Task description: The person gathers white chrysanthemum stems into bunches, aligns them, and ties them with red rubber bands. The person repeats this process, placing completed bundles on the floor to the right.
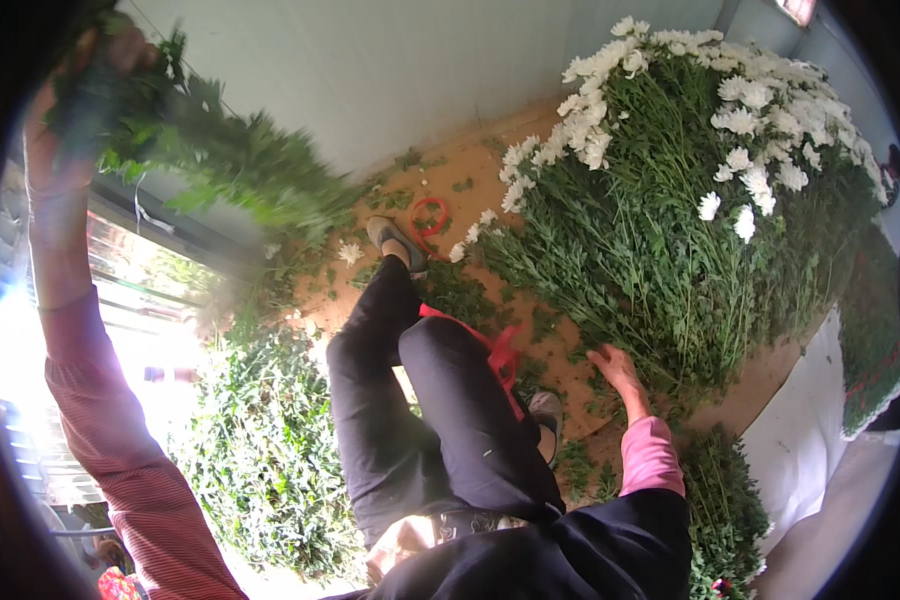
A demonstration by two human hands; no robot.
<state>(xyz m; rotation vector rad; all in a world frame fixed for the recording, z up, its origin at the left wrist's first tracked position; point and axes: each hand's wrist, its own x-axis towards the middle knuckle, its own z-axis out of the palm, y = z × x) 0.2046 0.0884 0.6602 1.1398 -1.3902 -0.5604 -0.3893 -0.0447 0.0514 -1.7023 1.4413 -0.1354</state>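
My left hand (129, 49) is raised at the upper left, gripping a bunch of leafy green stems (232, 157). Motion blurs the bunch, and its leaves partly cover the hand. Low on the right, my right hand (621, 373) reaches to the lower edge of a large heap of white chrysanthemums (667, 225). Its fingers are apart beside the stems, and nothing shows in them; whether they touch a stem is unclear. Red ribbon (504, 360) lies by my right knee, and a loop of red ribbon (429, 217) is on the floor near my foot.
Leafy cuttings (270, 450) are piled at my left in bright light. More green stems (720, 502) lie at my right beside a white sheet (802, 405). A pale wall (435, 67) rises ahead. Loose leaves and a fallen white flower (351, 253) litter the brown floor (487, 180).
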